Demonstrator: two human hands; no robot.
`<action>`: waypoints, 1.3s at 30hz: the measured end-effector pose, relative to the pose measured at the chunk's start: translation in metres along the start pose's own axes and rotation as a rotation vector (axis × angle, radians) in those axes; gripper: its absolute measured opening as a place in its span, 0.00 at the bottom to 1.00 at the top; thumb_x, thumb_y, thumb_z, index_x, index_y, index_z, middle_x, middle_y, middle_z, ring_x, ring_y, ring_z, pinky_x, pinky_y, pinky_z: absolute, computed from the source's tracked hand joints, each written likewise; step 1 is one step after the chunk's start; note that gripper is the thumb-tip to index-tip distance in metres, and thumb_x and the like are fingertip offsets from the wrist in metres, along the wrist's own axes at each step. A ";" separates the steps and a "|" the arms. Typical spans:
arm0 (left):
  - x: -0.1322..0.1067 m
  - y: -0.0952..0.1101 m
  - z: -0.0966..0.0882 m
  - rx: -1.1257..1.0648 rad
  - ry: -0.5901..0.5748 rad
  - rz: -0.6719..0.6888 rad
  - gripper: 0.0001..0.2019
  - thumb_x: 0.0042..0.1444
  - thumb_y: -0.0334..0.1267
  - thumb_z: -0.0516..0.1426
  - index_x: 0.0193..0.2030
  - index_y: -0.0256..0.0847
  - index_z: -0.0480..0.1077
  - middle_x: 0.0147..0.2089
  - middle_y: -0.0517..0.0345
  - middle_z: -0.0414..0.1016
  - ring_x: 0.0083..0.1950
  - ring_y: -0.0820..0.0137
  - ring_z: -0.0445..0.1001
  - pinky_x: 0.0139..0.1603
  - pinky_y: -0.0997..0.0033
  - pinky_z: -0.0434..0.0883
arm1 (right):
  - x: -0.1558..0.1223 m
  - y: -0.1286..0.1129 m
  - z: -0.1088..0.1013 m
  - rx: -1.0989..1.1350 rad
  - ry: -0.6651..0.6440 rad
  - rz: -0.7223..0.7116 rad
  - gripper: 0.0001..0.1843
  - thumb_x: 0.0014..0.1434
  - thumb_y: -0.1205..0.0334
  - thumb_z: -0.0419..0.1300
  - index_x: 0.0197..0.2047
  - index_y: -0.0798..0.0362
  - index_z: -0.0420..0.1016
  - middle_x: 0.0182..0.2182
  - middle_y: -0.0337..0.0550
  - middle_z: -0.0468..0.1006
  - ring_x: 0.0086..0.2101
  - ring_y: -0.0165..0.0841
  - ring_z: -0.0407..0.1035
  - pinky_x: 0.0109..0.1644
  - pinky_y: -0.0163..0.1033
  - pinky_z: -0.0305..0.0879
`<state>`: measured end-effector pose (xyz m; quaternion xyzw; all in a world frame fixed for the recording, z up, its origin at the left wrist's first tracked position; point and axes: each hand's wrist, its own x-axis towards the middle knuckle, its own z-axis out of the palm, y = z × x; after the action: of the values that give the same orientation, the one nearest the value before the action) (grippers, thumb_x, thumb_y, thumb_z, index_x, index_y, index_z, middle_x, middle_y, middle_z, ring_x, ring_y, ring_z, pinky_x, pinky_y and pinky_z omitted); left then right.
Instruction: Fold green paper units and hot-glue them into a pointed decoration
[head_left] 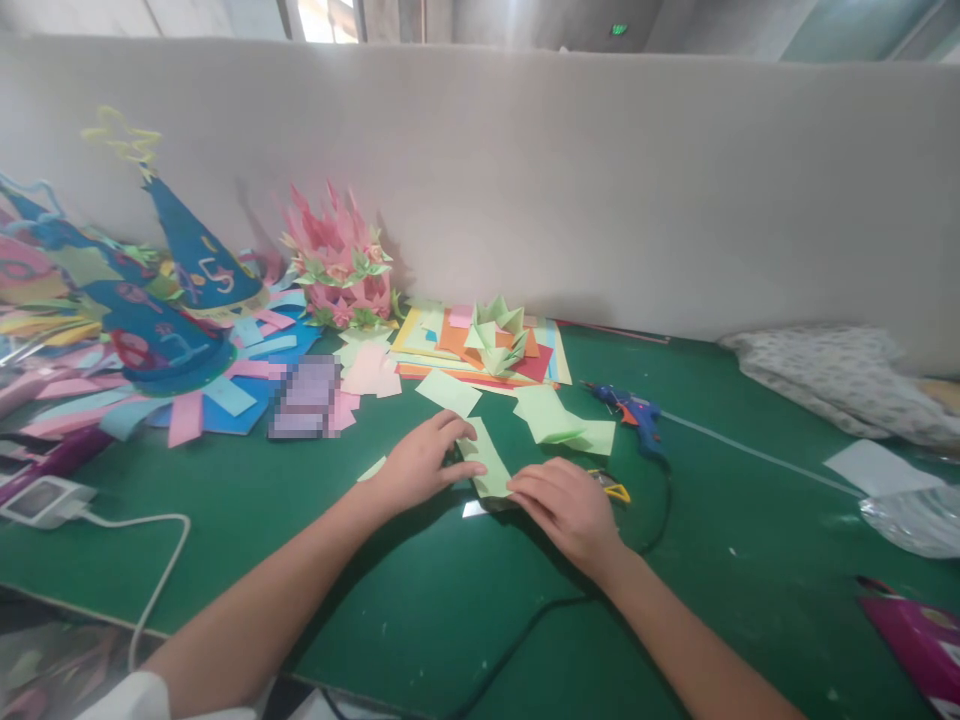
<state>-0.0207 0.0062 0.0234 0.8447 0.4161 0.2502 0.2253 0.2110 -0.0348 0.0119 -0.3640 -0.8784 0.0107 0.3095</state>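
A light green strip of paper (486, 462), apparently folded, lies between my two hands at the middle of the table. My left hand (429, 458) grips its left edge, with the thumb and fingers curled round it. At the strip's lower right corner, my right hand (564, 505) pinches the paper between thumb and fingers. Under my right hand, a yellow-handled tool (615, 488) is partly hidden. More light green paper squares (448, 392) lie just beyond my hands, and a small white piece (474, 509) sits below the strip.
A blue glue gun (634, 412) with a glue stick and cable lies to the right. Behind are stacked coloured sheets (556, 350), a folded green paper ring (498, 338) and a pink paper crown (341, 265). Blue cone hats (196, 250) stand left, near a white charger (46, 500).
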 end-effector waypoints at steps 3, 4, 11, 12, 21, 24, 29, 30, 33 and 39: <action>-0.001 0.005 0.011 -0.041 0.049 -0.053 0.14 0.58 0.47 0.55 0.47 0.43 0.65 0.48 0.53 0.63 0.42 0.68 0.69 0.45 0.66 0.69 | -0.003 -0.002 0.003 0.039 -0.066 -0.028 0.09 0.64 0.65 0.52 0.42 0.51 0.73 0.37 0.42 0.79 0.33 0.31 0.69 0.38 0.38 0.63; -0.001 0.005 0.014 -0.067 0.059 -0.072 0.14 0.57 0.44 0.56 0.48 0.43 0.65 0.49 0.53 0.62 0.43 0.68 0.69 0.45 0.66 0.70 | -0.003 -0.003 0.004 0.041 -0.084 -0.038 0.09 0.64 0.65 0.51 0.43 0.51 0.73 0.37 0.42 0.79 0.33 0.31 0.69 0.37 0.37 0.63; 0.001 0.001 0.023 -0.403 0.186 -0.161 0.15 0.51 0.29 0.57 0.46 0.44 0.66 0.54 0.52 0.58 0.45 0.69 0.68 0.38 0.70 0.71 | 0.001 0.000 0.007 0.039 0.023 0.061 0.10 0.62 0.65 0.54 0.47 0.51 0.69 0.40 0.45 0.78 0.37 0.35 0.68 0.41 0.41 0.63; 0.001 0.000 0.023 -0.455 0.192 -0.181 0.15 0.50 0.30 0.58 0.46 0.44 0.66 0.56 0.52 0.57 0.42 0.71 0.69 0.36 0.71 0.70 | 0.001 0.003 0.006 0.035 0.025 0.089 0.10 0.61 0.64 0.54 0.47 0.52 0.69 0.40 0.46 0.77 0.39 0.37 0.68 0.43 0.42 0.63; 0.005 0.001 0.014 -0.385 0.211 -0.401 0.12 0.52 0.31 0.55 0.44 0.41 0.70 0.36 0.61 0.67 0.26 0.78 0.57 0.29 0.77 0.60 | -0.003 0.017 -0.016 0.007 -0.334 0.267 0.15 0.56 0.54 0.61 0.44 0.51 0.67 0.38 0.45 0.74 0.38 0.39 0.67 0.40 0.42 0.64; 0.005 0.002 0.012 -0.414 0.205 -0.452 0.11 0.54 0.33 0.53 0.44 0.40 0.70 0.31 0.63 0.66 0.23 0.78 0.54 0.27 0.77 0.58 | -0.005 0.027 -0.026 -0.059 -0.371 0.254 0.07 0.59 0.57 0.57 0.39 0.50 0.68 0.35 0.43 0.74 0.36 0.37 0.66 0.39 0.42 0.62; 0.005 0.001 0.014 -0.420 0.154 -0.459 0.11 0.53 0.34 0.54 0.43 0.39 0.71 0.31 0.63 0.66 0.24 0.78 0.55 0.27 0.77 0.57 | -0.009 0.038 -0.029 -0.188 -0.237 0.279 0.07 0.60 0.58 0.56 0.36 0.52 0.69 0.34 0.46 0.74 0.35 0.39 0.66 0.39 0.44 0.61; 0.005 0.000 0.015 -0.426 0.142 -0.454 0.11 0.52 0.35 0.55 0.43 0.39 0.71 0.31 0.63 0.67 0.24 0.78 0.55 0.27 0.77 0.57 | -0.009 0.036 -0.027 -0.181 -0.193 0.276 0.07 0.60 0.57 0.56 0.35 0.52 0.70 0.34 0.46 0.74 0.35 0.39 0.66 0.39 0.44 0.61; 0.004 -0.002 0.020 -0.473 0.109 -0.400 0.13 0.51 0.35 0.57 0.44 0.39 0.71 0.33 0.62 0.67 0.24 0.78 0.56 0.27 0.77 0.58 | -0.005 0.021 -0.018 -0.044 -0.086 0.238 0.08 0.62 0.59 0.54 0.41 0.52 0.70 0.36 0.47 0.74 0.39 0.40 0.67 0.43 0.46 0.63; 0.002 -0.007 0.030 -0.487 0.104 -0.266 0.12 0.49 0.34 0.60 0.43 0.40 0.70 0.35 0.62 0.65 0.27 0.78 0.58 0.28 0.78 0.61 | 0.004 -0.003 -0.002 0.199 -0.232 0.176 0.09 0.62 0.66 0.52 0.42 0.49 0.73 0.39 0.44 0.73 0.42 0.37 0.65 0.47 0.44 0.62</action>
<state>-0.0055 0.0065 -0.0034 0.6895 0.4621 0.3542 0.4308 0.2084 -0.0348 0.0165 -0.4034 -0.8676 0.1663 0.2384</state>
